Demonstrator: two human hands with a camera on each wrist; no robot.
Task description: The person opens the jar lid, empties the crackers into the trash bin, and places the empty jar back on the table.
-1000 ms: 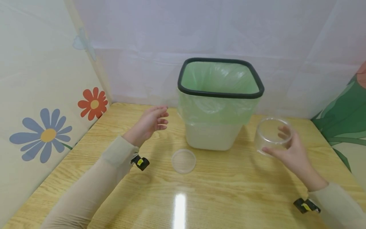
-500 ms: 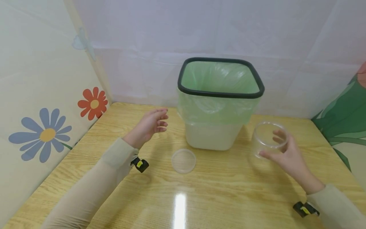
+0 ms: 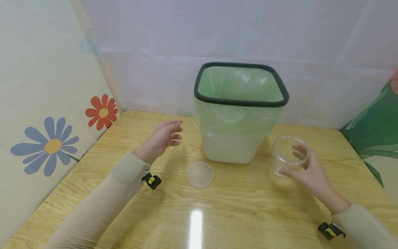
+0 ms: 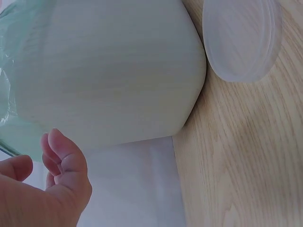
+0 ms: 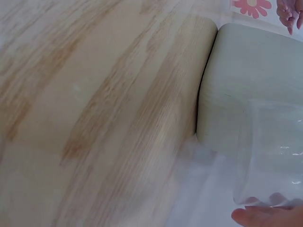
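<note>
My right hand grips a clear round plastic tub at the right of the bin, thumb on the near side and fingers on the far side. Its mouth faces up and nothing shows inside. In the right wrist view the tub overlaps the bin's pale wall. My left hand hovers left of the bin with loosely bent fingers and holds nothing. A clear round lid lies flat on the table in front of the bin; the left wrist view shows this lid close by the bin's base.
A pale waste bin with a black rim and a green liner bag stands at the back middle of the wooden table. Behind it hangs a white cloth wall. Side panels with printed flowers border the table.
My right hand has brought the tub a little lower, nearer to me and to the left. My left hand has sunk very slightly. The lid and the bin stay where they were.
</note>
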